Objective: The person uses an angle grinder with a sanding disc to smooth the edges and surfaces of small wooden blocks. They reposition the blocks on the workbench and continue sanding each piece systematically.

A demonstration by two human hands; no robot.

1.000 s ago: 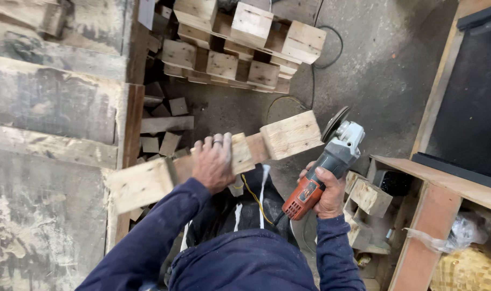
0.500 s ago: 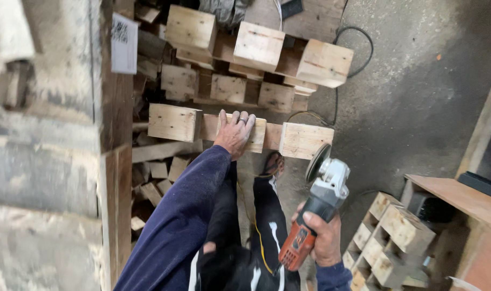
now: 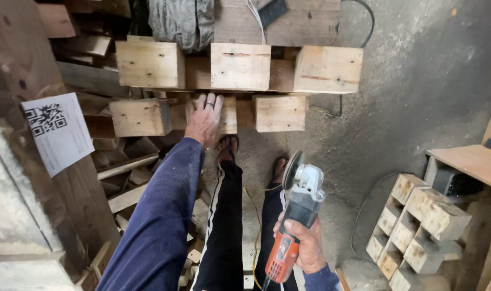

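In front of your feet | your left hand (image 3: 204,121) lies flat, fingers spread, on the pale wooden rail with three square blocks (image 3: 207,115) | it looks stiff and heavy, rough wood; hold a block end | your right hand (image 3: 304,245) is wrapped tight round the orange and grey angle grinder (image 3: 295,215), disc up.

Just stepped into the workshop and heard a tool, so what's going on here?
A person stands over a stack of wooden pallet pieces. Their left hand rests flat on the lower row of blocks, which lies against the upper row. Their right hand holds an angle grinder by its orange handle, disc up, clear of the wood. More block assemblies sit on the floor at right.
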